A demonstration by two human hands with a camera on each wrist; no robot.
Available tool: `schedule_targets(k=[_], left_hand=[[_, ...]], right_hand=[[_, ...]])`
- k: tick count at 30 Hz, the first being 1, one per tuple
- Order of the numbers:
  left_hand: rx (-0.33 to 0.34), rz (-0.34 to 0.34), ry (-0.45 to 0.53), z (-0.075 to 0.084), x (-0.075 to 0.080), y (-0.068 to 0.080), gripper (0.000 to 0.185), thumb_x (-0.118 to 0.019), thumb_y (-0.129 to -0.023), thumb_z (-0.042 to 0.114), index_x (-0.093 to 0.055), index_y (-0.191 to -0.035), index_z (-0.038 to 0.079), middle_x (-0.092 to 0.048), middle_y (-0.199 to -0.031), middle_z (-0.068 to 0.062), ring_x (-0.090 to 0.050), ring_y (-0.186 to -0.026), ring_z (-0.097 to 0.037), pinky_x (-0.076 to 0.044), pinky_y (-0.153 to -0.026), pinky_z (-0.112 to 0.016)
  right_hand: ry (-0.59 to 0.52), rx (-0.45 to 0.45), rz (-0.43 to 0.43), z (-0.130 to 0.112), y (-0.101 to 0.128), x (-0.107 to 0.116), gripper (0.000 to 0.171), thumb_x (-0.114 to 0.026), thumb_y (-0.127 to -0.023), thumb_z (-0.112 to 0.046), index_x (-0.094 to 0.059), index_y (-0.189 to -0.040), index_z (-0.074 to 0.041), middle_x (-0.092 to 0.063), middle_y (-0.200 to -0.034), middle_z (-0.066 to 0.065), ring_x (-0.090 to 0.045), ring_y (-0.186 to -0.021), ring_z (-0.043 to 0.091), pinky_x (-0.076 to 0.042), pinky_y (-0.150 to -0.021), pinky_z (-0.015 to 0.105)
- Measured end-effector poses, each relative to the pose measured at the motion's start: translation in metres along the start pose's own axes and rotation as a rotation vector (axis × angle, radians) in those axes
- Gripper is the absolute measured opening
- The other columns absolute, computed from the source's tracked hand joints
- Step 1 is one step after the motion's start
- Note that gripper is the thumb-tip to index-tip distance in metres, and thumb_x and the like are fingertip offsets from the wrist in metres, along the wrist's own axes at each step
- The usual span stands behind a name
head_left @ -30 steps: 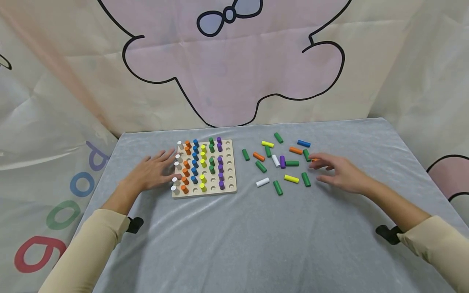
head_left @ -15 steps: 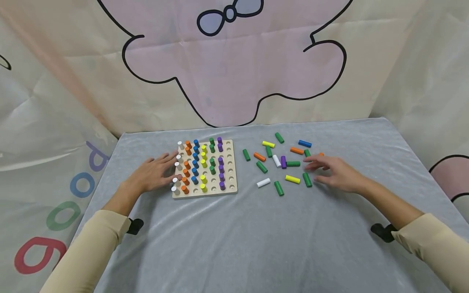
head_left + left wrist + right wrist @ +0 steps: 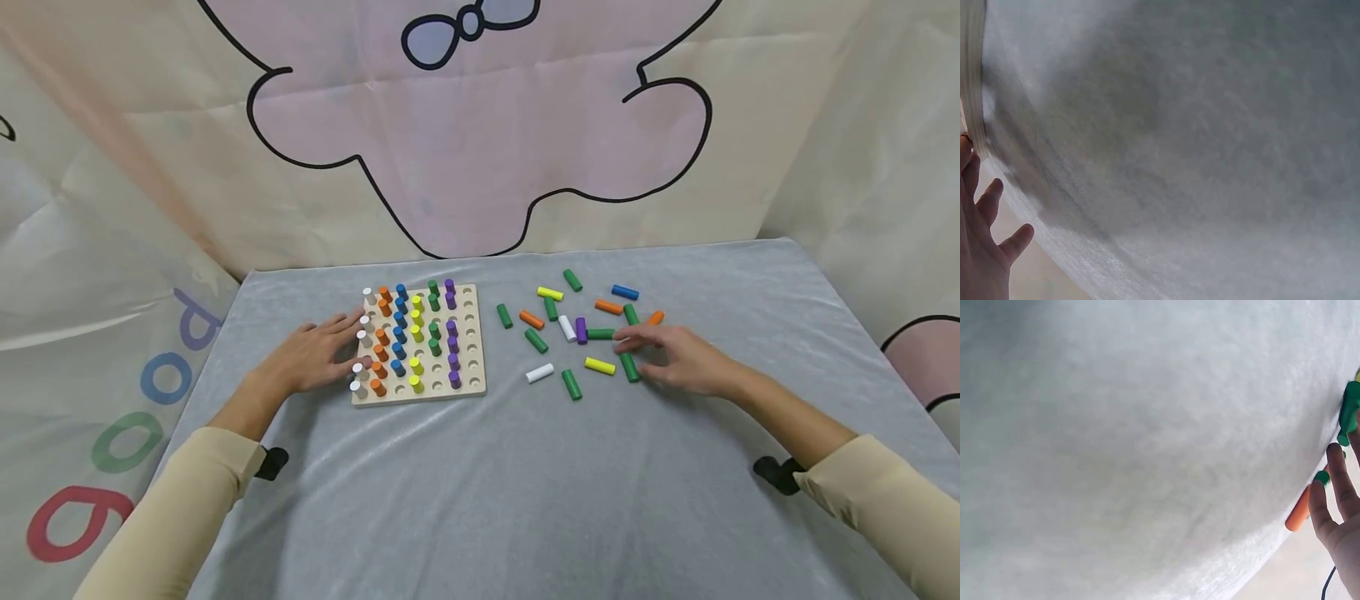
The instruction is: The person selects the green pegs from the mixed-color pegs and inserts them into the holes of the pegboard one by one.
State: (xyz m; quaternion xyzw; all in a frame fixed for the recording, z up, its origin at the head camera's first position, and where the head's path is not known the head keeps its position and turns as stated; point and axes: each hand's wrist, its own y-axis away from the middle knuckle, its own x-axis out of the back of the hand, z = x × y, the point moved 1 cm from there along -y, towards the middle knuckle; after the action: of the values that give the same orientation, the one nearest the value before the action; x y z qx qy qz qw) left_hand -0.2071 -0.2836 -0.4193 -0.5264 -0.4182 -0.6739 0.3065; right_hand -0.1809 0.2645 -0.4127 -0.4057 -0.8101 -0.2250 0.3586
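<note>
Green peg (image 3: 628,367) lies loose on the grey cloth (image 3: 480,467), long axis running away from the person, just left of the right hand (image 3: 678,357) | that hand's fingers relaxed, holding nothing | left hand (image 3: 315,357) flat against the pegboard (image 3: 471,385) | right wrist view shows only an orange peg (image 3: 1298,510) by the fingertips.

Our left hand (image 3: 309,358) lies flat, palm down, fingers straight and slightly spread, pointing toward our right. Our right hand (image 3: 678,357) hovers low, palm down, fingers relaxed and reaching toward our left. Both forearms extend forward in beige sleeves.
</note>
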Motion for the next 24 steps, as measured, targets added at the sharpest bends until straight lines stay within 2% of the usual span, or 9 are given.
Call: schedule_targets(k=[5,12,24], left_hand=[[-0.024,0.010,-0.020,0.0008,0.0007,-0.0008,0.084,-0.044,-0.098,0.060,-0.023,-0.158,0.005,-0.021,-0.164,-0.014,-0.026,-0.146,-0.041,-0.030,-0.106,-0.067],[-0.014,-0.002,-0.027,0.0013,0.0008,-0.0006,0.083,-0.044,-0.098,0.059,-0.023,-0.158,0.005,-0.020,-0.164,-0.015,-0.026,-0.146,-0.042,-0.031,-0.106,-0.066],[-0.009,0.005,-0.001,0.0006,-0.0011,-0.0003,0.084,-0.043,-0.099,0.061,-0.022,-0.158,0.006,-0.020,-0.163,-0.016,-0.025,-0.146,-0.043,-0.030,-0.107,-0.066]], right_hand=[[0.005,0.029,0.015,0.0006,-0.0003,0.0021,0.054,-0.070,-0.083,0.012,-0.057,-0.134,-0.001,-0.071,-0.118,0.006,-0.060,-0.119,0.032,-0.044,-0.098,0.057],[0.022,0.074,0.013,0.0021,-0.0011,0.0002,0.050,-0.070,-0.083,0.012,-0.061,-0.130,-0.002,-0.071,-0.118,0.004,-0.062,-0.117,0.027,-0.045,-0.097,0.054],[0.042,0.060,0.000,0.0048,-0.0040,-0.0046,0.047,-0.068,-0.084,0.012,-0.062,-0.128,-0.002,-0.071,-0.117,0.003,-0.062,-0.114,0.026,-0.046,-0.098,0.052]])
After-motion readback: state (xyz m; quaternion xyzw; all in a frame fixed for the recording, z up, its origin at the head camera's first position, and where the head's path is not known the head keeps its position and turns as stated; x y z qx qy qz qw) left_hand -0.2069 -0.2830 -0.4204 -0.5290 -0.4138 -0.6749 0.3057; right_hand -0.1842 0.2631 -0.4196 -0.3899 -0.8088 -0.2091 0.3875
